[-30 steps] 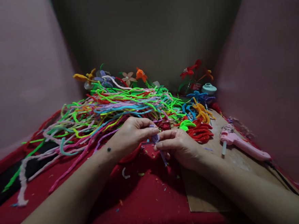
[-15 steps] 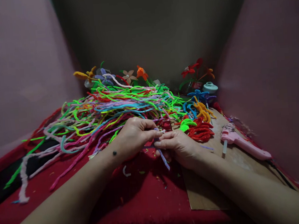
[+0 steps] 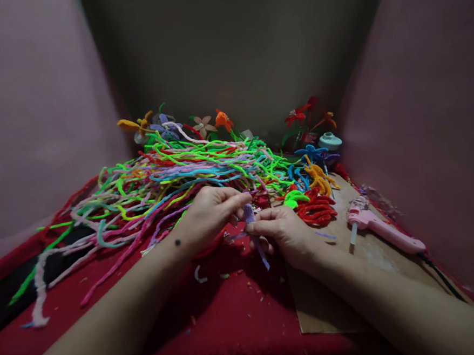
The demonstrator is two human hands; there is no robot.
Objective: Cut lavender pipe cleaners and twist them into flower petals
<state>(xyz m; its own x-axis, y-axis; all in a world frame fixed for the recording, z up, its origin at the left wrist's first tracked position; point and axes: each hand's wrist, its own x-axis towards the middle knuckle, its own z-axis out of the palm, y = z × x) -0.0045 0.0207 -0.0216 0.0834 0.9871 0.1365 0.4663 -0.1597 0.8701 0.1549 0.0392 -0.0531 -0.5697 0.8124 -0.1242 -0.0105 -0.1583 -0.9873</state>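
A lavender pipe cleaner (image 3: 249, 213) is bent at its top, and its tail hangs below my fingers. My right hand (image 3: 285, 229) pinches it between thumb and forefinger, the other fingers curled underneath. My left hand (image 3: 215, 216) is closed at the upper bend, its thumb and forefinger pressed together there; its lower fingers are partly hidden. Just behind the hands lies a big heap of multicoloured pipe cleaners (image 3: 204, 166). Near my right hand rest a red pipe cleaner bundle (image 3: 317, 208) and a bright green looped piece (image 3: 295, 198).
A pink glue gun (image 3: 387, 231) lies on a cardboard sheet (image 3: 323, 312) at the right. Scraps dot the red cloth (image 3: 230, 318). Finished pipe cleaner flowers (image 3: 222, 120) stand at the back, with a pale teal round item (image 3: 330, 140) to their right. Pink walls flank both sides.
My left fingers have shifted up slightly, showing the pipe cleaner's bent top. My right hand keeps its pinch in nearly the same place. The view has tilted a little.
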